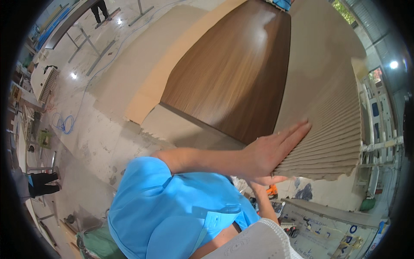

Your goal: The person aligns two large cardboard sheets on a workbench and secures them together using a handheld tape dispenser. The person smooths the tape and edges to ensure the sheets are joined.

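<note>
My left arm reaches across to the right, and my left hand (276, 153) lies against a ribbed brown cardboard sheet (332, 134). Its fingers are stretched out along the ridges near the sheet's lower left edge. From below comes my right forearm (266, 205); the right hand is mostly hidden behind the left hand and the cardboard edge, so its grip does not show. Beside the cardboard, in front of me, lies a long dark wood-grain panel (228, 69) with a glossy top. Flat cardboard (181, 125) shows under its near end.
A tan strip (146, 101) and more cardboard (129, 56) run along the panel's left. Blue clothing (282, 4) shows at its far end. Two people's legs (43, 183) (99, 11) appear at left. An orange tool (271, 190) and a printed board (327, 233) are at lower right.
</note>
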Tool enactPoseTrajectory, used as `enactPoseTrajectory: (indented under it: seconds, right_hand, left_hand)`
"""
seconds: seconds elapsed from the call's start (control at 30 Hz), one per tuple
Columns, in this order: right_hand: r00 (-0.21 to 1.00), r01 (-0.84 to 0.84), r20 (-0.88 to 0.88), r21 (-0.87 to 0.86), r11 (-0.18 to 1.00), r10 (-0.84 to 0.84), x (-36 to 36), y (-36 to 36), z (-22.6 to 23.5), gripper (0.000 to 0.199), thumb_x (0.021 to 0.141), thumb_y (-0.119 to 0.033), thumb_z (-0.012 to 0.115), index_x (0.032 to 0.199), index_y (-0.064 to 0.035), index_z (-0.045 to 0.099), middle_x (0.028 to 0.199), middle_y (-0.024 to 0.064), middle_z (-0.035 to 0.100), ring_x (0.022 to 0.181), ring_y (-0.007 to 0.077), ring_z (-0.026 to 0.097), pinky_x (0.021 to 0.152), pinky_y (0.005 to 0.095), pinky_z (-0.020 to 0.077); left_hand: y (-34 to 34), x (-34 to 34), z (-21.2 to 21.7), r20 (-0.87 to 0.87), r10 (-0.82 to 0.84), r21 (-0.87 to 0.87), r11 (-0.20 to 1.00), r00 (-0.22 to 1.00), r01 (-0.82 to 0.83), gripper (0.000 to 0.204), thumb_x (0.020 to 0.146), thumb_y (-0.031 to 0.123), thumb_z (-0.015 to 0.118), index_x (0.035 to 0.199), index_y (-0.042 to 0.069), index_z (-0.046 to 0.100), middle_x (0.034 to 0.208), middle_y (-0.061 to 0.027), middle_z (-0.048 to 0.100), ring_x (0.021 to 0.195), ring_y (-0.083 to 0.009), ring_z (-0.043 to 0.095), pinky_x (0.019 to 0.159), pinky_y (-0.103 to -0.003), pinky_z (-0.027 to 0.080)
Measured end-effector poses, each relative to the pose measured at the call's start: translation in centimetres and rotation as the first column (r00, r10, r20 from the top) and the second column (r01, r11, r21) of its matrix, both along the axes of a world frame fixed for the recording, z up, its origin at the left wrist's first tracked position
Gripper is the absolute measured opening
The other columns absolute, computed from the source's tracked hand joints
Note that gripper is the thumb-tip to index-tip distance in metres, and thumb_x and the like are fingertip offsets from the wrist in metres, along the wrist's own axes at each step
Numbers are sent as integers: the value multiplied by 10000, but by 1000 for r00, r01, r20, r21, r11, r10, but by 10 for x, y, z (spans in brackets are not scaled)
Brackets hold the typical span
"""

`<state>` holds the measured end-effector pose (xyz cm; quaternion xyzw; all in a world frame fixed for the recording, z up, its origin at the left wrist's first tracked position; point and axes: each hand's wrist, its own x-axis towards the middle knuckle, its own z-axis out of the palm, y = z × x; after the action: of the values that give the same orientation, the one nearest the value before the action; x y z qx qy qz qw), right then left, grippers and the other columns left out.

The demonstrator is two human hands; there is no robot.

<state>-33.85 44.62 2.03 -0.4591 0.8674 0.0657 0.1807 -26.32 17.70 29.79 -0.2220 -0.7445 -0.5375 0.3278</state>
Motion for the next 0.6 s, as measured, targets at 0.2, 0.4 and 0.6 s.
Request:
enactPoseTrajectory:
  seconds: [0.2,0.4,0.6]
  right_hand:
    - [915,102,403,-140,985,-38,-30,-15,108,424,852,-344,732,1105,-6,698,981,201,737,920,349,720,835,460,561]
    - [984,67,131,-902,427,122,-99,-35,313,578,869,-383,737,1269,23,645,1213,163,695,1080,248,670,955,420,511]
    - [870,-75,-241,-927,368,-429,-28,-80,346,547,878,-332,748,1254,50,635,1193,168,697,1057,259,675,910,418,525]
  left_hand:
    - [-6,18,-18,348,75,32,995,934,-92,406,988,225,569,1343,30,540,988,-161,685,853,-340,681,761,-445,561]
    - [0,24,-19,292,72,-61,997,954,-57,510,960,202,563,1430,33,459,1036,-168,701,902,-336,704,772,-437,569]
    - [7,27,-10,182,-23,-223,973,983,64,771,897,298,626,1507,-67,324,1238,-251,655,959,-349,718,715,-412,575]
